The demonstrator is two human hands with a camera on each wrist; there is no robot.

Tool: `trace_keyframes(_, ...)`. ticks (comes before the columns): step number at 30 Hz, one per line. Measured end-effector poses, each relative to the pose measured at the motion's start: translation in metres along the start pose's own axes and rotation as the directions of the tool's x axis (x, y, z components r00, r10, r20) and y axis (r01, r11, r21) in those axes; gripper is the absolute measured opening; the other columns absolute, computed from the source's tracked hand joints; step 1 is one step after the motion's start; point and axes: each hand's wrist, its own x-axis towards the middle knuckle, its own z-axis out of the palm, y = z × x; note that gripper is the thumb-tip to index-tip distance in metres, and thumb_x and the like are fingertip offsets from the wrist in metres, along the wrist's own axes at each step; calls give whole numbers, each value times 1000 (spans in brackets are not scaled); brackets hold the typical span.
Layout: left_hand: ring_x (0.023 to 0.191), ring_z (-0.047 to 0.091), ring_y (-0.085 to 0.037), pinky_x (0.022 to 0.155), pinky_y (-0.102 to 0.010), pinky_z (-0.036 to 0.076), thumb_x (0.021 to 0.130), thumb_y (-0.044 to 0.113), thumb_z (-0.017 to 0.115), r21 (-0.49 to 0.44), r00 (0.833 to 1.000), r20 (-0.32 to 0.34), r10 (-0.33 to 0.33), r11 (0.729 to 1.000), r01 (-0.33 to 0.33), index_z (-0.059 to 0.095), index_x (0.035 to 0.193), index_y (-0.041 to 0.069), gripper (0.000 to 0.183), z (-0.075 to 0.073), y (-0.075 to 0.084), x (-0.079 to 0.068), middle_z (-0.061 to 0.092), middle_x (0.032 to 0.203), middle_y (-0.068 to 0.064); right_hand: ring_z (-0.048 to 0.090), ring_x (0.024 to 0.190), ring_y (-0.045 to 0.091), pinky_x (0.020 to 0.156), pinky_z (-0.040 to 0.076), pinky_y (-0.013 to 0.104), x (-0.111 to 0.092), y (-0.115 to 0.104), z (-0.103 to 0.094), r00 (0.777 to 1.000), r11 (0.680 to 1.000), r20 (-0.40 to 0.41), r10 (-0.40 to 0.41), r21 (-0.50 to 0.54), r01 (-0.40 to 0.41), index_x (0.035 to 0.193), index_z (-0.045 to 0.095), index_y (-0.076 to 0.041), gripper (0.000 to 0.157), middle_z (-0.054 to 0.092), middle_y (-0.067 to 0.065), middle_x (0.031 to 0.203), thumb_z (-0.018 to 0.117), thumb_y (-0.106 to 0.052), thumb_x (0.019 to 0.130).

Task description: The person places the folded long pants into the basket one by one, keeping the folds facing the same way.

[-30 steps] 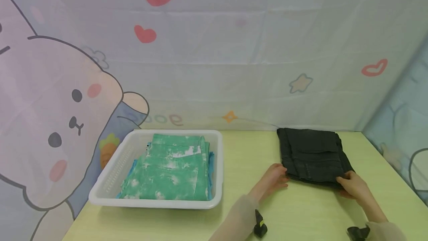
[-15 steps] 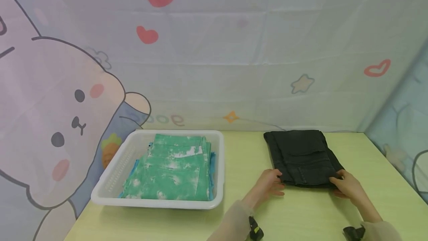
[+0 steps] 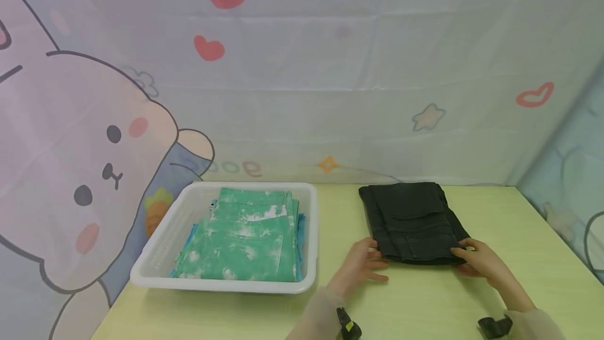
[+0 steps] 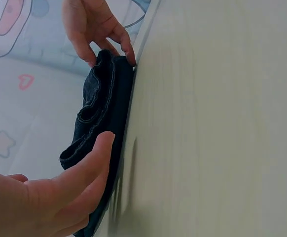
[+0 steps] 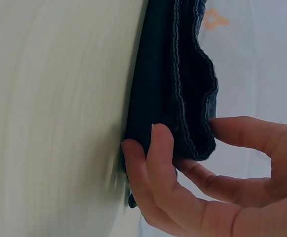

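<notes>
Folded black jeans (image 3: 412, 224) lie on the right half of the table, their stitched edge toward me. At the near right corner my right hand (image 3: 478, 259) pinches them, thumb on top and fingers low against the edge; the right wrist view shows this grip on the jeans (image 5: 156, 74) close up. My left hand (image 3: 358, 266) is at the near left corner, its fingers fairly straight and reaching along the folded edge. In the left wrist view, the left fingers (image 4: 91, 170) overlap the dark denim (image 4: 119, 98), with the right hand (image 4: 96, 27) at the far end.
To the left stands a white plastic basket (image 3: 309, 272) holding folded green tie-dye cloth (image 3: 245, 251) with blue cloth (image 3: 300, 224) under it. A printed curtain (image 3: 302, 67) hangs behind the pale yellow table (image 3: 420, 303). A dark cable (image 3: 587, 245) shows at the right edge.
The black jeans have slid left across the table toward the basket, both hands moving along with them. The right hand keeps its pinch; the basket stays in place.
</notes>
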Motion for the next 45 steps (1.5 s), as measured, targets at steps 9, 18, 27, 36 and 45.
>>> trace_keyframes(9, 103, 46, -54, 77, -64, 42, 81, 18, 41, -53, 999, -30, -25, 998, 24, 32, 125, -12, 55, -13, 3, -8, 35, 123, -37, 59, 66, 8, 65, 52, 24, 3, -1, 3, 993, 989, 116, -18, 150, 0, 126, 25, 20, 54, 46, 24, 108, 40, -21, 94)
trace_keyframes(18, 101, 49, -52, 76, -64, 42, 80, 17, 44, -62, 998, -43, -50, 997, 47, 31, 123, -13, 54, -14, 4, -17, 33, 122, -38, 62, 68, 9, 66, 53, 25, 3, -1, 8, 989, 984, 140, -35, 178, 10, 126, 24, 21, 55, 39, 35, 118, 40, -20, 94)
trace_keyframes(27, 102, 49, -50, 81, -62, 42, 79, 20, 46, -11, 997, -61, -44, 999, 44, 37, 118, -13, 52, -15, 5, -20, 44, 108, -28, 64, 80, 12, 71, 53, 28, 1, 3, 7, 985, 975, 166, -46, 220, 8, 130, 14, 21, 63, 25, 40, 130, 41, -22, 94)
trace_keyframes(36, 103, 46, -46, 84, -52, 45, 79, 18, 46, 30, 992, -123, 43, 999, -40, 37, 119, -5, 47, -16, 9, -19, 43, 112, -29, 63, 95, 19, 81, 51, 34, -12, 7, 9, 972, 947, 229, -51, 319, -25, 137, -8, 12, 77, 1, 42, 136, 43, -27, 94)
trace_keyframes(45, 86, 45, -32, 78, -48, 46, 76, 14, 45, 20, 977, -205, 66, 998, -63, 40, 111, -2, 39, -16, 15, -8, 43, 103, -19, 60, 96, 21, 84, 50, 38, -22, 0, 12, 965, 860, 260, -38, 500, -101, 135, -29, -4, 86, -16, 39, 137, 44, -20, 94)
